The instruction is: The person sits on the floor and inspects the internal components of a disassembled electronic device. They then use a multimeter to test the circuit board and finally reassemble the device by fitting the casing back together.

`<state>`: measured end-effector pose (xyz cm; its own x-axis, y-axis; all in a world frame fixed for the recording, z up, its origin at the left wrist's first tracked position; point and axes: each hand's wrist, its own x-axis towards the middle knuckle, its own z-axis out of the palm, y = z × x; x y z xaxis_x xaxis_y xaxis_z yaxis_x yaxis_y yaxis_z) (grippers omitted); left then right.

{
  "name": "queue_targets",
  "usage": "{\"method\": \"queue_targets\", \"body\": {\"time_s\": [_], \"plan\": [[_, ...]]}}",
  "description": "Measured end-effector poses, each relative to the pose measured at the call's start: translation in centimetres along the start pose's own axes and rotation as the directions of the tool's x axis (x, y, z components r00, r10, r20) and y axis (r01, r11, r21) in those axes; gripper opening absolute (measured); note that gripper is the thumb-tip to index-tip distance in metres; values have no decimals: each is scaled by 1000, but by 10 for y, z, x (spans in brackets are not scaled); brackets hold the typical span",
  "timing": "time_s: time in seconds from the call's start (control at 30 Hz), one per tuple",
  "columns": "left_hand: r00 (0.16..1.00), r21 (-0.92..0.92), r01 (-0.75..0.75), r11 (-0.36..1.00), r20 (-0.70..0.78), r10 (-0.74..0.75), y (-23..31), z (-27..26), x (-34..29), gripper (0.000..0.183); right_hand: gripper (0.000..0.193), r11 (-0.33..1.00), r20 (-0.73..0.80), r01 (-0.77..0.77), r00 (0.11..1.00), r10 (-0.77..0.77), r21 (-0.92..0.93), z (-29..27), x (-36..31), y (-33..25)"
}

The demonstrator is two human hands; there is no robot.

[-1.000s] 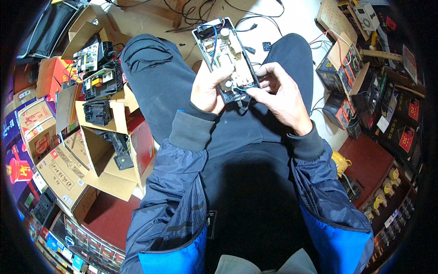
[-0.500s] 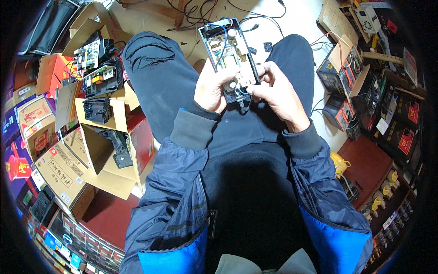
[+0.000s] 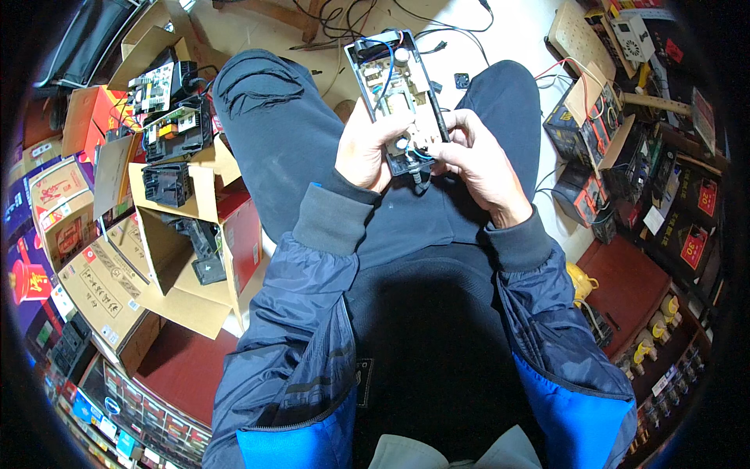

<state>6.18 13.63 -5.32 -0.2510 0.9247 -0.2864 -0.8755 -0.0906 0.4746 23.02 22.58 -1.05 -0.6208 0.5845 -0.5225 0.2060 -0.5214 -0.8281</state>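
My left hand (image 3: 366,150) is closed around the left side of an opened charger or power supply (image 3: 400,100), its thumb lying over the inside. The black case is tilted upright above my lap, showing a crowded circuit board with a long blue wire at the top. At the case's lower right corner, my right hand (image 3: 478,160) has thumb and forefinger drawn together beside a short blue wire (image 3: 422,154). Whatever sits between those fingertips is hidden. A cable with a black strain relief (image 3: 419,181) leaves the lower end of the case.
On the left, an open cardboard box (image 3: 183,293) holds black housings, with bare circuit boards (image 3: 176,129) stacked on its flaps. Black cables (image 3: 351,16) and a small square fan (image 3: 462,80) lie on the floor ahead. Batteries with red clips (image 3: 584,191) stand at right.
The charger has shifted very slightly to the right in my left hand. My right fingers have moved a little at the lower corner, and more of the blue wire shows there.
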Motion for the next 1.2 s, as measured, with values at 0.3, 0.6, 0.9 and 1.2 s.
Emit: {"method": "queue_targets", "body": {"time_s": [0.3, 0.6, 0.9, 1.2], "plan": [[1000, -54, -11, 998, -8, 10, 0, -1, 2, 49, 43, 996, 5, 2, 1000, -1, -84, 2, -3, -4], [1000, 17, -7, 1000, -29, 7, -2, -2, 3, 50, 50, 992, -8, 47, 999, -48, -116, 2, -1, 0], [1000, -31, -9, 999, -10, 9, 0, 3, 1, 53, 59, 959, -5, 121, 992, -127, -256, -8, -4, -9], [990, 81, 79, 994, 106, -88, 8, 12, -4, 71, 50, 539, 67, 510, 765, -640, -671, 4, 3, -39]]}}
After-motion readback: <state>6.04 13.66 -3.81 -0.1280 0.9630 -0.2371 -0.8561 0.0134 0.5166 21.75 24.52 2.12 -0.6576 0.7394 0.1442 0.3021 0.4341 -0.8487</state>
